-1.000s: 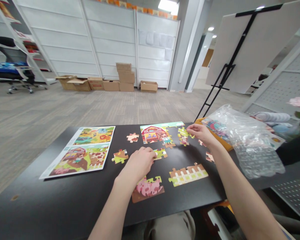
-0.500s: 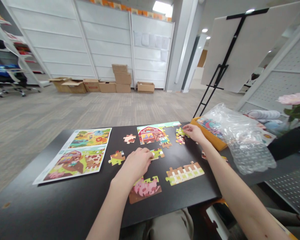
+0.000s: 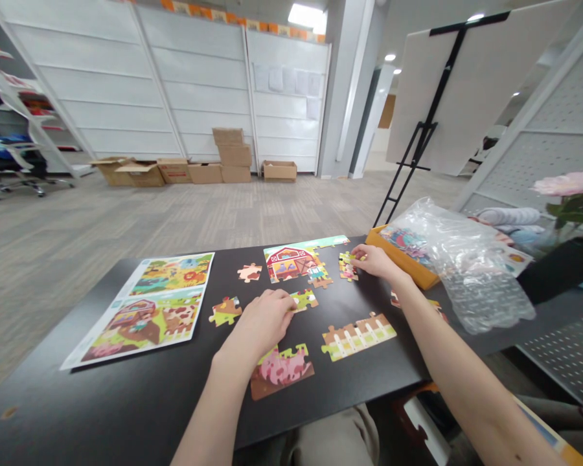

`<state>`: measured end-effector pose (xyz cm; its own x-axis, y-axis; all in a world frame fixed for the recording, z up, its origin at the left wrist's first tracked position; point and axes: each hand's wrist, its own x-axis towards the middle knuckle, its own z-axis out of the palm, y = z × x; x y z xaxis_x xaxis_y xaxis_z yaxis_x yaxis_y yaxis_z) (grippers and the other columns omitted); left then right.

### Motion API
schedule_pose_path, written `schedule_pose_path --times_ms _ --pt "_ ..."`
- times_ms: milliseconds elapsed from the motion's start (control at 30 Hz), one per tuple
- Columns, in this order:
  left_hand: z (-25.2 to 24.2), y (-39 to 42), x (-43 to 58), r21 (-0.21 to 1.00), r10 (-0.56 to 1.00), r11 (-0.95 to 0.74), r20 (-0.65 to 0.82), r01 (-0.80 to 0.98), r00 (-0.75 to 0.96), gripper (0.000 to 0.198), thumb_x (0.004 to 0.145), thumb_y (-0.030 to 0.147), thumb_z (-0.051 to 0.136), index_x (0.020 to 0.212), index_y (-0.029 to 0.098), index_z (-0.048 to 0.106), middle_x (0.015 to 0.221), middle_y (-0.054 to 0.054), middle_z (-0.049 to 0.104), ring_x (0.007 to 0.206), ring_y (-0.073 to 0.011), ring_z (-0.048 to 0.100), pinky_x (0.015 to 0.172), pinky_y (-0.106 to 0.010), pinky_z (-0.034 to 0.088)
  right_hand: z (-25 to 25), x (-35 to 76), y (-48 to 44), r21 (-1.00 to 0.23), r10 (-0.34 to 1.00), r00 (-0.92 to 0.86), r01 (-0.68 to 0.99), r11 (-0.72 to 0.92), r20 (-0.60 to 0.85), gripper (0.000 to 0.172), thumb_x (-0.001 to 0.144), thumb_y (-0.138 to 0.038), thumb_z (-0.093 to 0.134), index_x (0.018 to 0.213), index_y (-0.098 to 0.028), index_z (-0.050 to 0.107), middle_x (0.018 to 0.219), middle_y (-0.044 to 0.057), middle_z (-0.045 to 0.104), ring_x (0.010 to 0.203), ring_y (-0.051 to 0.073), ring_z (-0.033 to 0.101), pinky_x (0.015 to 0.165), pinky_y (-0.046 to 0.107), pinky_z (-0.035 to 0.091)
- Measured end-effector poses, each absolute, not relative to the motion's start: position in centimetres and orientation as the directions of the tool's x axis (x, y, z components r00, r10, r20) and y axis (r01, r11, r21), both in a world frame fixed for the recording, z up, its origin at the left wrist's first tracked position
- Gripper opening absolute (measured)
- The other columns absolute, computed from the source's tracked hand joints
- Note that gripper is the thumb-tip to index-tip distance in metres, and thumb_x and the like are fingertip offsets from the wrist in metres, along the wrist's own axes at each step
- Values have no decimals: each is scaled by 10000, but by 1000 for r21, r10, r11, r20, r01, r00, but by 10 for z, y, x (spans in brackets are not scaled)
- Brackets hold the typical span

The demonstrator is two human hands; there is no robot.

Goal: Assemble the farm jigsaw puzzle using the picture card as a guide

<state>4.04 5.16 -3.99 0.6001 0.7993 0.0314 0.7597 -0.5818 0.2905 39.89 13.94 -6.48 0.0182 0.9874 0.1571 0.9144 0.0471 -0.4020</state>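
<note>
My left hand (image 3: 262,320) rests with closed fingers at the left end of a green jigsaw piece (image 3: 305,299), partly covering it. Beyond, my right hand (image 3: 376,261) pinches a small green jigsaw piece (image 3: 359,257) against the right side of another piece (image 3: 348,266) with green and pink on it. Left of that lies a joined barn section (image 3: 291,262) of the puzzle. Nearer me are a joined pink pig section (image 3: 282,372), partly behind my left wrist, and a white fence section (image 3: 359,336).
Loose pieces lie at the left, one brown and white (image 3: 249,272), one green and brown (image 3: 225,311). A printed picture sheet (image 3: 143,307) is further left. At right stand a yellow box (image 3: 422,275), clear plastic wrap (image 3: 476,278) and a black vase (image 3: 558,275). More pieces (image 3: 437,307) are partly behind my right forearm.
The view has shifted slightly. My right hand has moved a little with its piece beside the green and pink one. My left hand stays at the green piece.
</note>
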Motion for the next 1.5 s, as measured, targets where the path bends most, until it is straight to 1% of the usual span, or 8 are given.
schedule_pose_path --times_ms 233,467,600,767,900,1033,1267,1500 --pt "-41 52 40 295 798 -584 38 756 602 234 988 199 504 1086 213 716 1186 -57 690 1115 -232 617 983 -361 487 -69 398 141 -303 983 -26 950 80 179 276 843 -413 718 986 -179 751 1007 89 758 931 229 696 822 293 506" --pt "-39 52 40 294 800 -579 21 761 600 237 982 191 505 1090 217 715 1198 -63 687 1126 -238 614 998 -380 483 -75 401 145 -349 986 -60 930 112 155 288 851 -413 710 1034 -195 755 898 47 746 793 191 672 729 263 485" --pt "-39 52 40 283 798 -580 11 764 602 237 977 183 508 1082 222 717 1198 -66 689 1112 -239 621 990 -387 488 -78 405 146 -313 979 -118 935 165 164 302 875 -432 678 1057 -201 748 845 39 720 744 183 643 686 260 458" --pt "-41 53 39 279 800 -580 22 765 599 241 970 171 506 1072 224 719 1188 -67 691 1120 -236 620 992 -378 487 -74 403 142 -286 968 -186 931 229 171 288 891 -414 652 1066 -212 760 897 61 725 779 193 639 734 269 464" --pt "-42 53 38 282 799 -584 30 762 601 234 971 177 511 1060 225 723 1184 -62 693 1122 -233 619 998 -373 482 -64 395 137 -323 966 -243 911 258 87 277 888 -347 638 1090 -209 769 920 61 738 749 181 635 722 261 469" --pt "-39 52 38 286 799 -578 10 764 601 228 969 176 516 1045 228 725 1185 -59 693 1119 -236 620 983 -370 486 -54 390 131 -307 960 -278 911 275 34 291 896 -344 625 1104 -210 779 935 69 733 772 188 641 737 263 482" --pt "-36 51 39 302 789 -587 9 751 614 195 940 169 565 990 246 737 1153 -38 704 1063 -238 632 926 -367 499 -53 389 124 -300 957 -275 908 291 96 362 869 -424 685 1143 -203 764 1109 106 700 844 204 673 838 290 525" --pt "-36 48 45 359 749 -625 24 693 662 192 947 183 570 1000 240 746 1183 -33 708 1090 -227 615 967 -354 499 -51 383 121 -254 960 -263 926 278 94 362 833 -407 730 1126 -196 760 1128 111 703 942 243 673 895 322 510"
